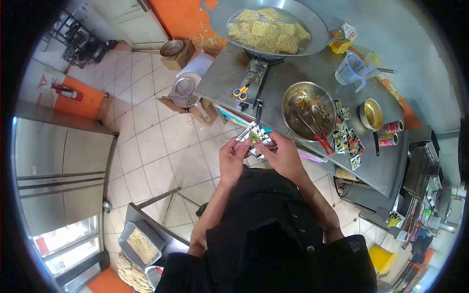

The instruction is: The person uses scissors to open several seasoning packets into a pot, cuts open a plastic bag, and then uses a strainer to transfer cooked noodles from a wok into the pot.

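Note:
Both hands meet in front of the body, just off the near edge of the metal counter. My left hand (233, 155) pinches one side of some silver foil packets (253, 132). On the other side my right hand (282, 155) grips the same packets. To the right, a steel bowl (298, 122) with brown residue holds red-handled tongs (323, 143). Several small printed sachets (348, 139) lie beside the bowl. Noodle blocks (266, 33) sit in liquid in a large wide pan (318, 36) at the top.
Yellow scissors (241, 93) lie on the metal counter (220, 73). A measuring jug (349, 71), a small pot (371, 115) and two red cans (392, 133) stand on the right. A strainer (184, 88) is left of the counter. A grey tub (132, 234) is lower left.

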Available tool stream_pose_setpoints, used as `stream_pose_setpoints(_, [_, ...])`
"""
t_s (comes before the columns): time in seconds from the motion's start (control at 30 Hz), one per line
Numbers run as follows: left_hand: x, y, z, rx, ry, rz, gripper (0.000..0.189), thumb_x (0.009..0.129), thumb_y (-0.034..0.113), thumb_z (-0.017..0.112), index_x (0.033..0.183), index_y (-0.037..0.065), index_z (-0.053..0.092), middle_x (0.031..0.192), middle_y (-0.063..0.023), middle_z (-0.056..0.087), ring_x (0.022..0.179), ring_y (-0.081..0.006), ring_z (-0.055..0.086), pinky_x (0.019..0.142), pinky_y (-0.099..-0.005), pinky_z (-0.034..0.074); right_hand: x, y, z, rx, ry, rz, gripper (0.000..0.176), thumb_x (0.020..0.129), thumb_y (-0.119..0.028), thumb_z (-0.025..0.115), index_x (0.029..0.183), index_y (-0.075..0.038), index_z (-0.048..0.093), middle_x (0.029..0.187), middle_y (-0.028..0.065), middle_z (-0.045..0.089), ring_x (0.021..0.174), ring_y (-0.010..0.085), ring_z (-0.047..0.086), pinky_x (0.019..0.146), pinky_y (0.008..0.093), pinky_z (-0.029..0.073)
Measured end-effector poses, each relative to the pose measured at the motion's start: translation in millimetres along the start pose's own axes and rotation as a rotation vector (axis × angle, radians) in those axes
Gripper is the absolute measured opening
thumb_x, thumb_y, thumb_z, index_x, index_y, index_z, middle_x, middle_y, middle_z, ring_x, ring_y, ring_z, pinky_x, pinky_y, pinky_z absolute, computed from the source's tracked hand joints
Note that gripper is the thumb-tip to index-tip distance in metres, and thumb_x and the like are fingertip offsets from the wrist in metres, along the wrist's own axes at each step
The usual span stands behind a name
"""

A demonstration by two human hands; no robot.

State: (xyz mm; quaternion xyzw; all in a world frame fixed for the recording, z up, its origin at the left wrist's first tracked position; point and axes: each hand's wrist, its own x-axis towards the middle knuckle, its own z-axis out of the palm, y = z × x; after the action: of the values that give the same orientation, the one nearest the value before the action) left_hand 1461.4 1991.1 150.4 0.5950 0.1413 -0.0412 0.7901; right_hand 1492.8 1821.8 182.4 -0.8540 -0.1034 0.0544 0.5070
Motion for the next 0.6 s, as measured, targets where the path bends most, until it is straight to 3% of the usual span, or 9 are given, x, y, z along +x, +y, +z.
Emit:
stream_pose_setpoints(0.03, [-1,0,0,0.045,-0.001,-0.006,0.022,0.099,0.017,0.061,0.114,0.0,0.063,0.096,-0.0037,0.071,0.079,-0.0049,0.064,0.071,-0.0211,0.053,0,1,-1,0.004,-0.03,0.009,0.031,0.086,-0.025,0.074,0.096,0.001,0.06,0.077,0.0165,0.064,0.073,0.0262,0.065,0.064,0.0378,0.049])
stream_pose_setpoints(0.07, [-1,-1,0,0.048,-0.003,-0.008,0.022,0.099,0.017,0.061,0.114,0.0,0.063,0.096,-0.0037,0.071,0.079,-0.0049,0.064,0.071,-0.0211,0.053,1,0,-2,0.006,-0.028,0.012,0.031,0.086,-0.025,0.074,0.096,0.001,0.06,0.077,0.0165,0.064,0.073,0.0262,0.065,0.064,0.0378,0.049])
stream_pose_setpoints(0.27, [-4,-3,4,0.037,-0.13,0.037,0.024,0.101,0.02,0.058,0.113,0.0,0.062,0.091,0.0005,0.068,0.083,-0.0035,0.06,0.074,-0.0209,0.053,8,0,-1,0.248,-0.063,0.057,0.03,0.085,-0.024,0.074,0.095,0.002,0.061,0.074,0.0148,0.063,0.067,0.0194,0.059,0.062,0.0352,0.047])
stream_pose_setpoints(0.33, [-3,-4,5,-0.026,-0.115,0.001,0.022,0.101,0.019,0.058,0.111,0.001,0.063,0.091,0.0021,0.066,0.083,-0.0022,0.058,0.072,-0.0202,0.051,8,7,2,0.136,-0.032,0.024,0.023,0.087,-0.017,0.074,0.093,0.002,0.064,0.073,0.0048,0.061,0.065,0.0078,0.049,0.059,0.0289,0.043])
stream_pose_setpoints(0.43, [-1,-5,-1,0.011,-0.209,-0.012,0.018,0.1,0.015,0.06,0.11,0.001,0.062,0.092,0.0021,0.066,0.081,-0.0015,0.057,0.067,-0.0198,0.047,9,9,11,0.152,0.064,-0.068,0.023,0.087,-0.018,0.074,0.086,0.002,0.063,0.069,0.0062,0.059,0.064,0.0082,0.047,0.058,0.0291,0.04])
stream_pose_setpoints(0.57, [-2,-8,3,-0.128,-0.191,-0.059,0.018,0.096,0.01,0.064,0.112,0.001,0.061,0.089,0.0021,0.066,0.08,-0.001,0.057,0.064,-0.0196,0.045,12,6,17,0.157,0.077,-0.007,0.025,0.089,-0.018,0.072,0.081,0.002,0.061,0.065,0.0072,0.057,0.062,0.0097,0.047,0.057,0.03,0.04])
stream_pose_setpoints(0.6, [-1,-11,0,-0.09,-0.175,-0.044,0.021,0.095,0.008,0.065,0.114,0.0,0.061,0.09,0.0017,0.067,0.079,-0.0011,0.057,0.064,-0.0195,0.045,12,-2,14,0.154,0.067,0.024,0.027,0.089,-0.022,0.071,0.083,0.002,0.06,0.067,0.0118,0.059,0.061,0.0168,0.052,0.058,0.0342,0.042])
